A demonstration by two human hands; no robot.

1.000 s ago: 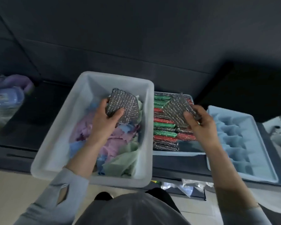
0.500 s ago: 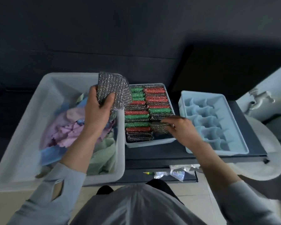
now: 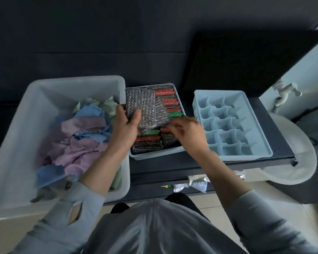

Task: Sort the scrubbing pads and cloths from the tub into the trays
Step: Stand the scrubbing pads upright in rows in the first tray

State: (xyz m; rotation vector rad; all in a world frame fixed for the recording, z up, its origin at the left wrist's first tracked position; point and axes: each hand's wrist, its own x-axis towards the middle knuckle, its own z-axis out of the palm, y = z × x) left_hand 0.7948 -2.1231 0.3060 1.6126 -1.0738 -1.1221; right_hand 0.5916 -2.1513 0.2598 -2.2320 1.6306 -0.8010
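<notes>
My left hand (image 3: 124,126) grips a silver mesh scrubbing pad (image 3: 147,107) and holds it up over the middle tray (image 3: 154,155). That tray is packed with rows of red, green and silver pads (image 3: 166,99) standing on edge. My right hand (image 3: 188,132) is low over the tray's front right rows. Its bent fingertips are at the held pad's lower corner, and whether they pinch anything is hidden. The white tub (image 3: 77,79) on the left holds a heap of purple, blue and green cloths (image 3: 81,142). A light blue compartment tray (image 3: 246,154) stands on the right with nothing in its cells.
A white round basin (image 3: 292,162) and a white tap (image 3: 286,90) are at the far right. Crumpled plastic wrappers (image 3: 196,182) lie on the shelf under the counter edge. A dark wall closes off the back.
My left hand carried its silver pad from above the tub to over the middle tray. My right hand lowered its own pad into the tray, then moved left toward the held pad.
</notes>
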